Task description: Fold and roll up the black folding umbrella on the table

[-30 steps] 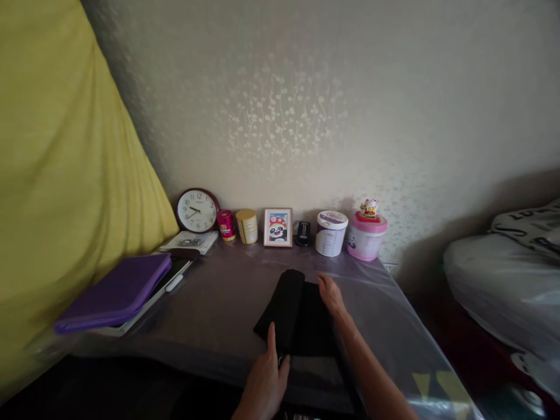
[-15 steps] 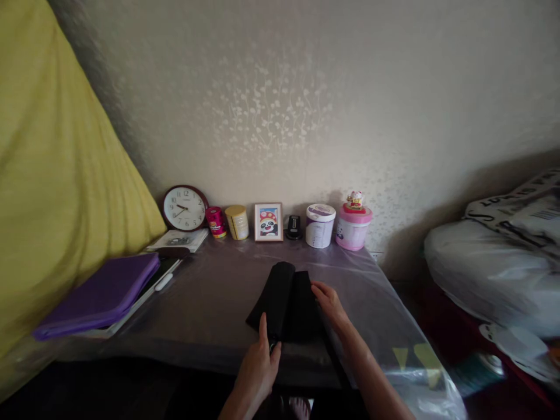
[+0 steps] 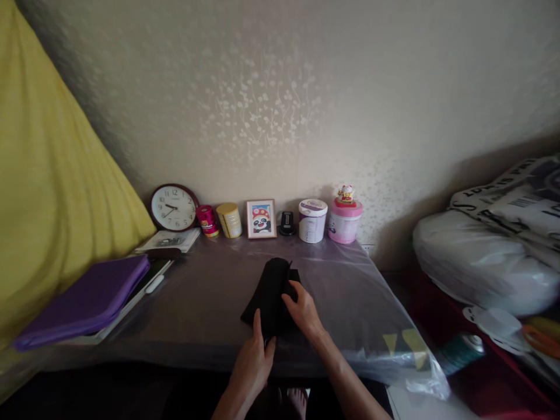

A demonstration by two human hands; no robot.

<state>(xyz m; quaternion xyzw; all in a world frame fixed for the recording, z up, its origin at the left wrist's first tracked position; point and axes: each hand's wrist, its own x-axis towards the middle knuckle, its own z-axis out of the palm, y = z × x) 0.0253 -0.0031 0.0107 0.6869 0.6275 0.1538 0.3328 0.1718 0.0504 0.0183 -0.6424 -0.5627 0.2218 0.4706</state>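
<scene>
A black folded fabric bundle (image 3: pixel 268 291) lies on the plastic-covered table in front of me, with a thick rounded fold on its left and a flatter flap on its right. I cannot make out its exact kind. At its near end my left hand (image 3: pixel 256 361) grips it, index finger stretched along the fabric and thumb by a small shiny part. My right hand (image 3: pixel 303 309) pinches the bundle's right side between thumb and fingers, drawing the flap over toward the thick fold. The fingertips are partly lost against the black fabric.
Along the wall stand a clock (image 3: pixel 175 207), a pink can (image 3: pixel 207 221), a yellow-lidded can (image 3: pixel 230 220), a framed panda picture (image 3: pixel 261 219), a white tub (image 3: pixel 312 221) and a pink tub (image 3: pixel 345 223). A purple folder (image 3: pixel 87 297) lies left; a plastic-wrapped bundle (image 3: pixel 476 262) sits right.
My right hand has moved left across the bundle, folding its right flap inward, so the bundle looks narrower. My left hand stays at the near end. The camera view has shifted slightly.
</scene>
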